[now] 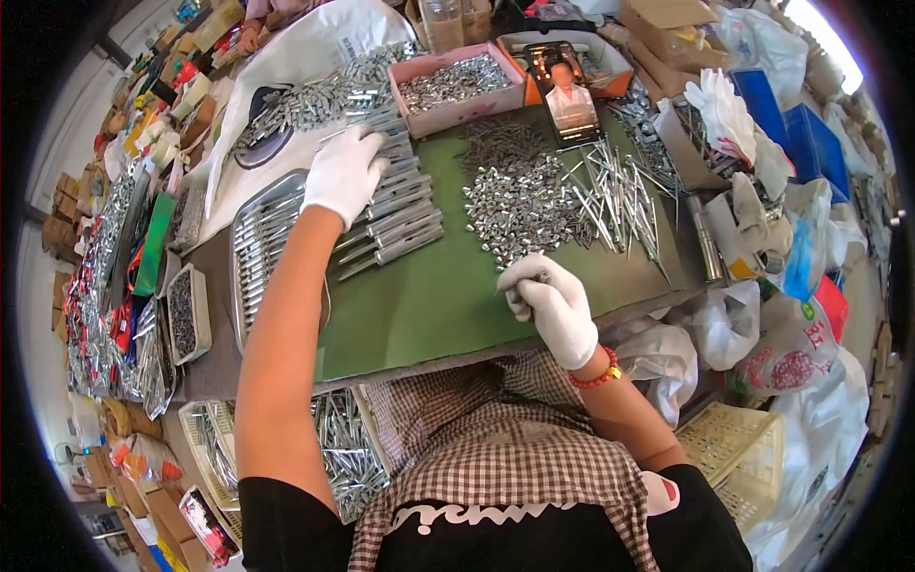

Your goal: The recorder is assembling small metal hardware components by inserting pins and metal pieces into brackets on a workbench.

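Note:
My left hand (345, 176), in a white glove, reaches over the far part of a row of grey metal cylinders with thin shafts (400, 224). Its fingers are curled onto one of them, whose shaft sticks out to the left; the grip is partly hidden. My right hand (558, 315), also gloved, is closed above the green mat (429, 324). A small dark end shows between thumb and fingers; the rest is hidden. Just beyond that hand lie a heap of small shiny metal pieces (515, 210) and a pile of thin metal rods (624, 205).
Left of the row stands a metal tray (319, 315) of slim shafts. A pink box (462, 86) of small parts and a propped phone (564, 95) stand at the back. A metal tube (705, 238) lies on the right. A crate (348, 448) of metal parts sits below the table edge.

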Motion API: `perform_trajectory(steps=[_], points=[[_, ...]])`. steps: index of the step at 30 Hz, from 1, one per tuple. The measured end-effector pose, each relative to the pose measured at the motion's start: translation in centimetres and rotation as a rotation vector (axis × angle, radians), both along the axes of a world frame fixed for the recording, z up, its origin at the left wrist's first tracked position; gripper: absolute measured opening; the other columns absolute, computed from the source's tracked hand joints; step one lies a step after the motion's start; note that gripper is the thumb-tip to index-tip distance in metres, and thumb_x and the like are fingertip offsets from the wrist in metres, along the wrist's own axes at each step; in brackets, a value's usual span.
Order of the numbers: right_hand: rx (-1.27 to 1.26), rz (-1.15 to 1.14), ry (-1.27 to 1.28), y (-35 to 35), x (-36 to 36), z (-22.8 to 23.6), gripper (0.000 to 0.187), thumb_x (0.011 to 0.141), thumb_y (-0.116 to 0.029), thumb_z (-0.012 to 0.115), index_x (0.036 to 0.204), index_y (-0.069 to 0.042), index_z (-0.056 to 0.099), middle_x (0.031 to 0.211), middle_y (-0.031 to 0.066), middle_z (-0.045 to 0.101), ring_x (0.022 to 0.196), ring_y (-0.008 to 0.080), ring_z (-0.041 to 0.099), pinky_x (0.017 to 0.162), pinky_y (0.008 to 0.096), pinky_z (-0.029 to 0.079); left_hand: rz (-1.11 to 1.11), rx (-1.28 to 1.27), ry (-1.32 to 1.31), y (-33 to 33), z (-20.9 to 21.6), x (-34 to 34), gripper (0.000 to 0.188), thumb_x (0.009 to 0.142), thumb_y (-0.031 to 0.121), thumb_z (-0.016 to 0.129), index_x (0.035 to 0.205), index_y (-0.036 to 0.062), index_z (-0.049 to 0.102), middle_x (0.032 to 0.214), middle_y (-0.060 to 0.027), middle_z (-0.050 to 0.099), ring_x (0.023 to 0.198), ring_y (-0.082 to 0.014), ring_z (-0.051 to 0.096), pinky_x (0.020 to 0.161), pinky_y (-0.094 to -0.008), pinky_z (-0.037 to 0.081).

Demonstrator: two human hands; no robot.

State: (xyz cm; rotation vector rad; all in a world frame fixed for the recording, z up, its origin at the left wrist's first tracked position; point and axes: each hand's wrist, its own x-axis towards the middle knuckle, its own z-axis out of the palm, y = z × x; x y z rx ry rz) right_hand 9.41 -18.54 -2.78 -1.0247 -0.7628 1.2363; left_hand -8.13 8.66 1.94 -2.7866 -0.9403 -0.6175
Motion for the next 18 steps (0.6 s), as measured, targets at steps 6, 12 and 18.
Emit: perform_trajectory(steps=[6, 12, 18], points=[[0.053, 0.017, -0.041, -0.1, 0.1, 0.1, 0.02, 0.095, -0.004, 0.046, 0.106, 0.0, 0.063, 0.083, 0.0006, 0.056, 0.072, 0.0066, 0.051, 0.067, 0.0212, 0.044, 0.044, -0.207, 0.072, 1.3, -0.8, 0.8, 0.028, 0.092, 0.024, 0.06, 0.113, 0.0074, 0.064, 0.111, -0.0157, 0.066, 0.106, -0.0351, 0.062, 0.092, -0.0437, 0.049], [0.001, -0.09, -0.12, -1.1, 0.0, 2.3, 0.031, 0.103, -0.014, 0.045, 0.127, -0.003, 0.059, 0.094, 0.0041, 0.062, 0.067, 0.0062, 0.055, 0.06, 0.0212, 0.045, -0.158, -0.312, -0.077, -7.1, 2.9, 2.5, 0.027, 0.094, 0.025, 0.06, 0.115, 0.0106, 0.065, 0.109, -0.0141, 0.067, 0.098, -0.0347, 0.065, 0.085, -0.041, 0.052], [-0.267, -0.104, -0.291, -2.5, 0.9, 3.2, 0.035, 0.105, -0.022, 0.048, 0.132, -0.003, 0.058, 0.071, 0.0006, 0.059, 0.051, 0.0064, 0.055, 0.05, 0.024, 0.045, -0.254, -0.358, 0.385, -16.9, 2.8, 2.6, 0.028, 0.087, 0.023, 0.067, 0.113, 0.0124, 0.063, 0.094, -0.0092, 0.062, 0.087, -0.0295, 0.064, 0.075, -0.0411, 0.052]])
